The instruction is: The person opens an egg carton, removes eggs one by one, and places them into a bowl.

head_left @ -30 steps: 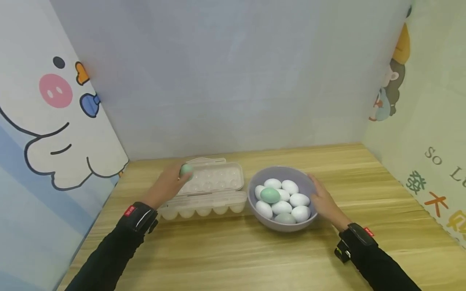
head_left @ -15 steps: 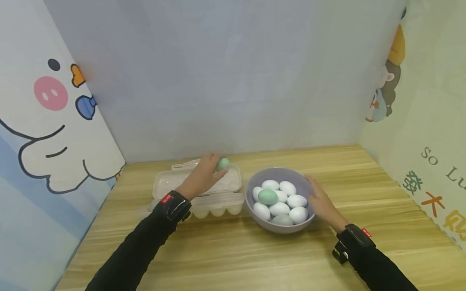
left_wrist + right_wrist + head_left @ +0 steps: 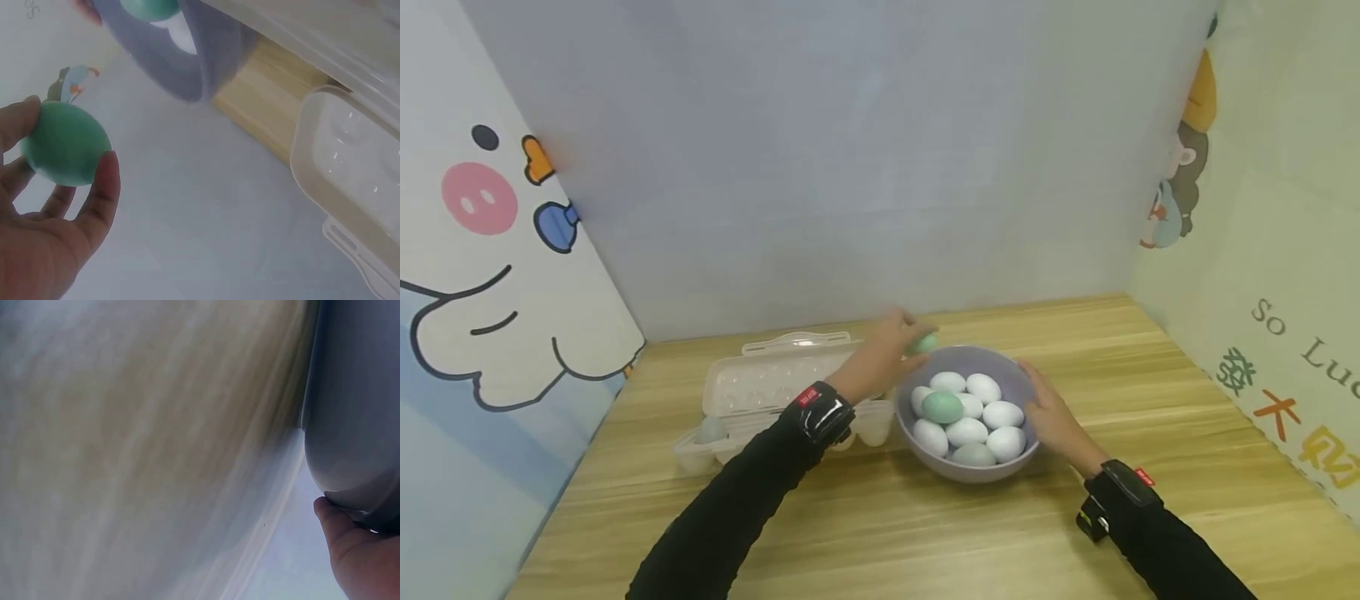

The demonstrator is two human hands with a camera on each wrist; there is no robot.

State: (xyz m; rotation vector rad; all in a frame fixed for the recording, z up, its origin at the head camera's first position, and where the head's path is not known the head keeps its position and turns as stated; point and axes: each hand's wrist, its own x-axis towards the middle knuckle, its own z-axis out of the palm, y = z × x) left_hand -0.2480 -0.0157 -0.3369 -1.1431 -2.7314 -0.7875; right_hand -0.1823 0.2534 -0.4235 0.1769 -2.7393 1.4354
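Note:
My left hand [image 3: 880, 354] pinches a green egg [image 3: 67, 144] between fingertips and thumb, up at the back left rim of the grey-purple bowl [image 3: 970, 473]. In the bowl lie several white eggs [image 3: 967, 432], a green egg [image 3: 942, 407] on top and a grey-green egg [image 3: 974, 455] at the front. My right hand [image 3: 1060, 421] grips the bowl's right rim; the right wrist view shows its thumb [image 3: 337, 528] against the bowl's wall. Left of the bowl lies an open clear plastic egg carton [image 3: 722, 387], with a pale grey-green egg [image 3: 710, 430] at its left end.
The carton's lid [image 3: 312, 150] lies tipped back toward the pale back wall [image 3: 850, 208], and my left forearm crosses over its front half. Printed side panels [image 3: 535, 333] border the wood-grain table [image 3: 865, 533] at left and right.
My left hand has carried the green egg rightward from over the carton to the bowl's rim, uncovering the carton's left end. My right hand stays on the bowl; the head view shifted slightly.

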